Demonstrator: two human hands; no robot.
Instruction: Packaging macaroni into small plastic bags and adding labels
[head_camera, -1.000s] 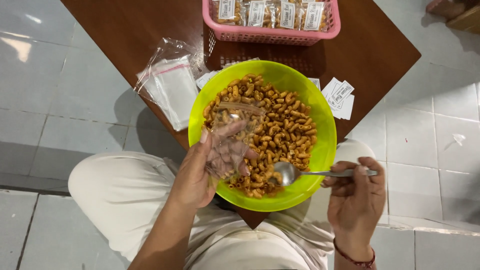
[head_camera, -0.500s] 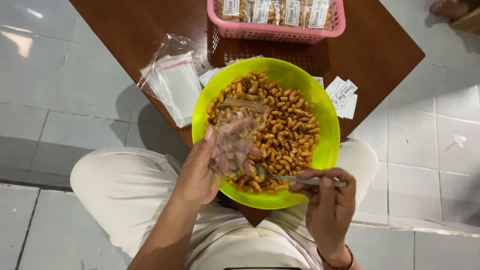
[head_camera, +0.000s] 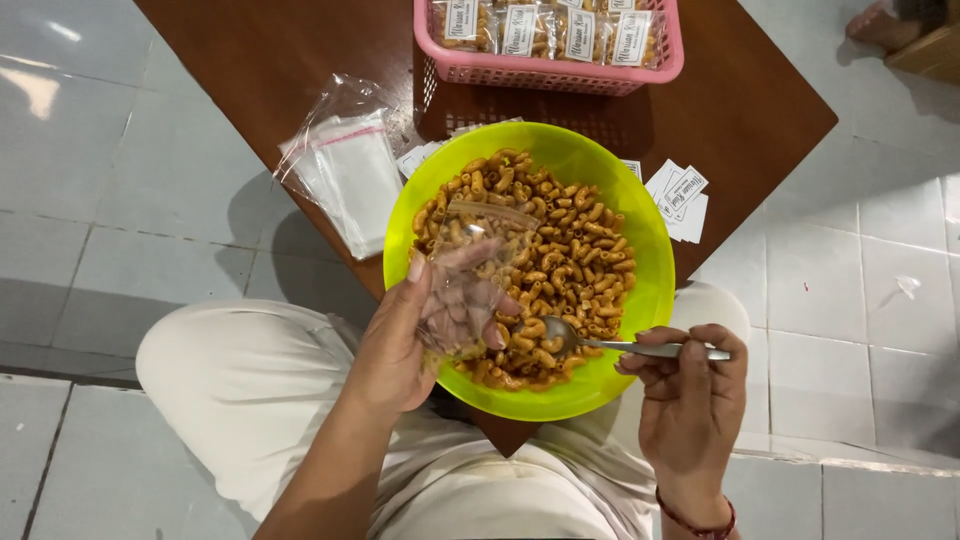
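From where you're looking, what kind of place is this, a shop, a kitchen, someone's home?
Probably a home snack-packing spot: a low wooden table on a tiled floor, a green bowl of macaroni snacks, empty plastic bags, and a pink basket of filled, labelled packets.

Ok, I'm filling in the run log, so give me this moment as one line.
left hand: holds clear bag open | right hand: holds spoon, loaded | green bowl: macaroni

Pink basket (head_camera: 548, 70) of filled packets (labelled), paper labels (head_camera: 680, 200), empty bags (head_camera: 345, 175).
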